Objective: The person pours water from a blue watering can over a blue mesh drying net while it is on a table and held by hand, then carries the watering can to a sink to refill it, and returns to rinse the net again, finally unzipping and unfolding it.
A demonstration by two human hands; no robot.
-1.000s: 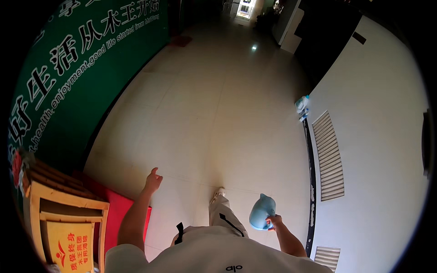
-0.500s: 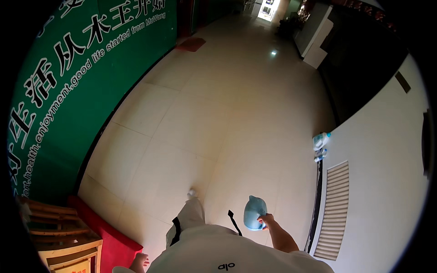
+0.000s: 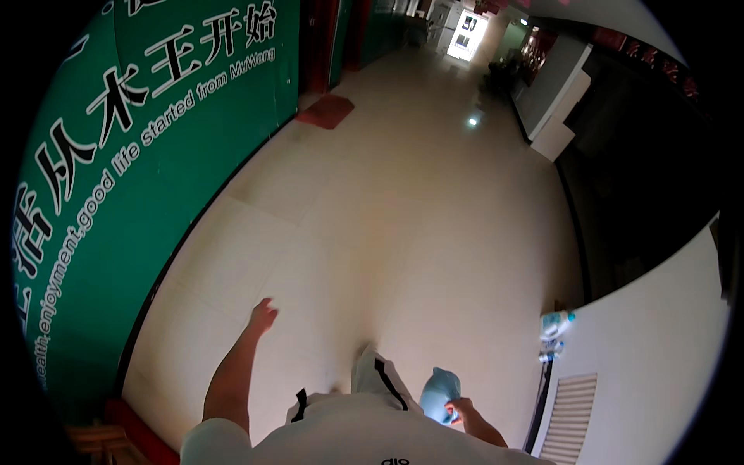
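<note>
A light blue jug (image 3: 440, 394), rounded with a small pointed tip at its far end, hangs at my right side. My right hand (image 3: 460, 408) is closed on its near right edge; the part under my fingers is hidden. My left hand (image 3: 264, 316) swings out in front on the left, over the floor, touching nothing. Its fingers look partly bent, but motion blurs them. One of my legs (image 3: 377, 372) in light trousers is stepping forward.
Pale tiled floor (image 3: 372, 217) runs ahead to a bright doorway (image 3: 466, 35). A green lettered wall (image 3: 194, 139) lines the left, with a red mat (image 3: 328, 111) beyond. Bottles (image 3: 555, 323) stand by the white wall (image 3: 643, 372) on the right. Wooden furniture (image 3: 105, 443) is at lower left.
I have moved forward; the bottles and mat are nearer. My left arm has swung up and ahead from beside me. The jug, still in my right hand, sits lower in view.
</note>
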